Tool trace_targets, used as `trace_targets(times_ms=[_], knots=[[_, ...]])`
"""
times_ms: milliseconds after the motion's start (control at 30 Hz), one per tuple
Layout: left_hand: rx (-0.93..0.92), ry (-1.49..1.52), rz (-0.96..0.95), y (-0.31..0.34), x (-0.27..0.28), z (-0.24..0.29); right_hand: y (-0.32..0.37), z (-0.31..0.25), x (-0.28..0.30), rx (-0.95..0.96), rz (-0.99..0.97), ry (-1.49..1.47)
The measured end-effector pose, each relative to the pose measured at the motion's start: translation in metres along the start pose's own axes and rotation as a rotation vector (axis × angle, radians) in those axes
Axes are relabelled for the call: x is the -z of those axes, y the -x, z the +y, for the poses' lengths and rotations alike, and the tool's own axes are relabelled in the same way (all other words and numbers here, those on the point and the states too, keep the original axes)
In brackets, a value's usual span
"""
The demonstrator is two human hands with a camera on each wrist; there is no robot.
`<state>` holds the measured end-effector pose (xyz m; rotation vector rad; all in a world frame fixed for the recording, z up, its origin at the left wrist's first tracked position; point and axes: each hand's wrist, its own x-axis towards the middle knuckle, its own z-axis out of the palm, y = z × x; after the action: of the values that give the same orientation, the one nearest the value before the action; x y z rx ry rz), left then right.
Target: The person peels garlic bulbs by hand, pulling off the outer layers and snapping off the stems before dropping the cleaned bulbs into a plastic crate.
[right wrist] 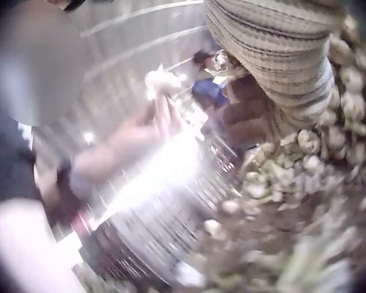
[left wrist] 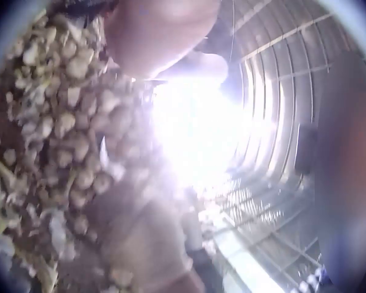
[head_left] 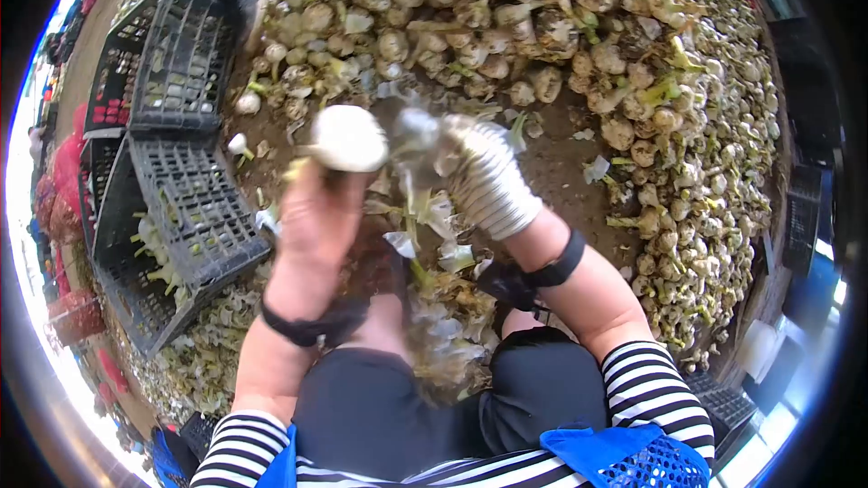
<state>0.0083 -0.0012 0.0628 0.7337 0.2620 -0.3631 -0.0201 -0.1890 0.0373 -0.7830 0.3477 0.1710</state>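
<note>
In the head view my bare left hand (head_left: 318,212) grips a clean white garlic bulb (head_left: 348,138), its rounded side turned up. The same bulb (right wrist: 163,82) shows above the left fingers in the right wrist view. My right hand (head_left: 493,179) wears a striped, whitish knit glove and is just right of the bulb, apart from it. Blurred pale papery skins (head_left: 418,126) overlap its fingertips; I cannot tell whether the fingers pinch them. In the left wrist view, glare and blur hide most of the work.
A large heap of untrimmed garlic (head_left: 687,154) spreads ahead and right. Black plastic crates (head_left: 194,203) stand at the left, one holding bulbs with green stems. Loose peelings (head_left: 443,330) lie between the legs. Another person in a blue cap (right wrist: 210,93) sits farther off.
</note>
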Motion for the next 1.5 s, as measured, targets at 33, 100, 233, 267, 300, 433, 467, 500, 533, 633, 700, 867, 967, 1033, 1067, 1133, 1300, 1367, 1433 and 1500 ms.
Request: trace_targets(times_ms=[33, 100, 233, 267, 300, 433, 467, 500, 533, 633, 700, 867, 967, 1033, 1067, 1133, 1300, 1367, 1433, 1500], knots=[[0.039, 0.381, -0.053, -0.006, 0.01, 0.029, 0.002, 0.012, 0.01, 0.093, 0.013, 0.268], [0.002, 0.634, -0.442, -0.005, 0.024, 0.092, -0.002, 0.034, 0.053, 0.355, 0.04, 1.243], [-0.168, 0.499, -0.374, 0.016, 0.008, 0.126, -0.036, -0.025, 0.086, 0.005, 0.751, 1.694], [-0.133, 0.484, -0.303, 0.01, 0.01, 0.111, -0.051, -0.023, 0.115, 0.149, 0.733, 1.914], [-0.03, 0.436, -0.282, 0.002, 0.012, 0.088, -0.063, -0.026, 0.133, 0.064, 0.583, 2.146], [0.195, -0.012, -0.15, -0.009, 0.01, 0.012, -0.073, -0.029, 0.126, 0.048, 0.169, 2.624], [0.235, -0.098, -0.142, -0.009, 0.01, 0.001, -0.074, -0.027, 0.121, 0.05, 0.161, 2.63], [0.263, -0.211, -0.091, -0.008, 0.01, -0.009, -0.077, -0.023, 0.114, -0.15, 0.067, 2.498], [0.291, -0.326, -0.041, -0.007, 0.008, -0.016, -0.078, -0.021, 0.109, -0.335, -0.018, 2.352], [0.369, -0.495, -0.022, -0.005, 0.013, -0.03, -0.052, -0.014, 0.112, -0.268, 0.329, 2.227], [0.401, -0.527, 0.006, 0.0, 0.018, -0.041, -0.043, -0.015, 0.127, -0.245, 0.504, 1.979], [0.198, -0.908, -0.235, 0.01, 0.005, -0.063, 0.008, 0.001, 0.061, 0.072, 0.116, 0.48], [0.153, -0.621, -0.201, 0.015, -0.007, -0.067, 0.045, -0.01, 0.018, 0.551, -0.209, 1.188], [0.186, -0.501, -0.191, 0.015, -0.008, -0.055, 0.04, -0.011, 0.038, 0.231, 0.072, 0.974], [0.208, -0.446, -0.202, 0.014, -0.002, -0.052, 0.032, -0.023, 0.051, 0.456, 0.168, 1.548], [0.122, -0.533, -0.2, 0.019, -0.007, -0.056, 0.029, -0.034, 0.034, 0.924, 0.217, 1.509], [0.303, -0.503, -0.275, 0.032, -0.02, -0.064, 0.034, -0.002, -0.004, 0.98, -0.154, 1.609], [0.239, -0.58, -0.268, 0.032, -0.016, -0.056, 0.023, 0.006, 0.016, 1.092, -0.003, 1.572], [0.149, -0.634, -0.219, 0.025, -0.016, -0.05, 0.014, -0.003, 0.043, 0.867, 0.23, 1.675], [0.131, -0.74, -0.186, 0.02, -0.017, -0.05, 0.017, -0.009, 0.04, 0.691, 0.385, 0.756]])
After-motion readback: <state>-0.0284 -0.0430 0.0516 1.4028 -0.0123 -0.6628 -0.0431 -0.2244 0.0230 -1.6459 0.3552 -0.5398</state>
